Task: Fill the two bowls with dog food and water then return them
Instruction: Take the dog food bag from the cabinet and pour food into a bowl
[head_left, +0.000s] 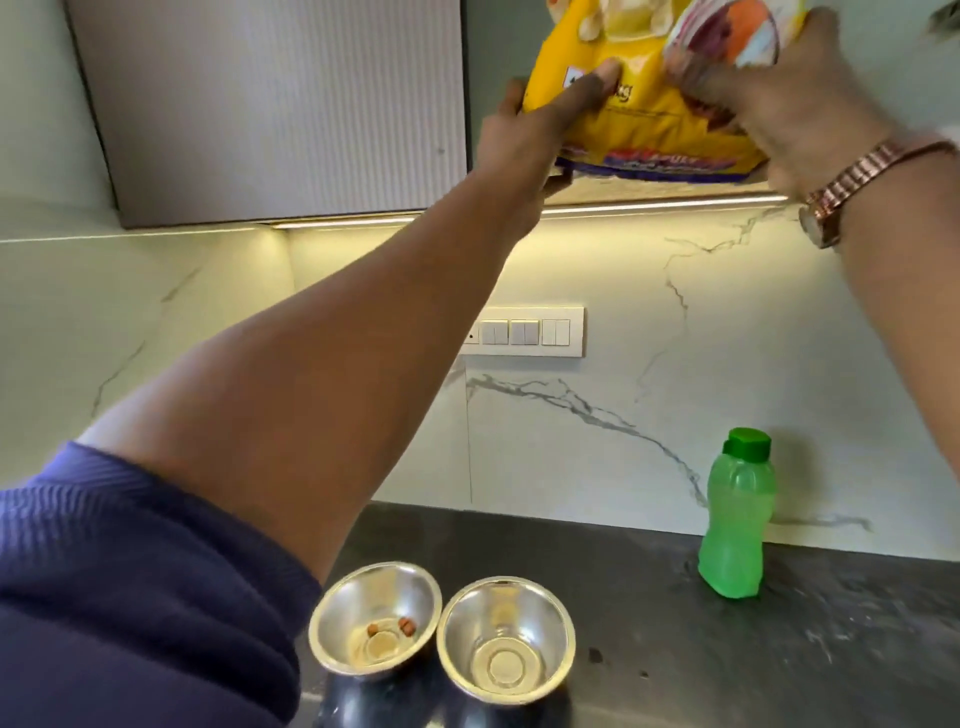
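- Dog food bag (639, 119) is sitting high at the cabinet shelf, both hands gripping it: left hand (540, 124) at its lower-left edge, right hand (769, 98) on its right side.
- Step, I judge: fetching food; no filling yet.
- Two steel bowls (441, 629) are waiting far below the hands, near-empty; green bottle (735, 514) is standing below the right hand.
- Next: lower the bag, open it, pour.

Both arms reach up and forward. The left hand (540, 124) grips with its thumb pressed flat in front and fingers curled behind; its forearm is bare, with a navy sleeve at the elbow. The right hand (779, 98), blurred, clutches higher, a metal-band watch (852, 187) on its wrist.
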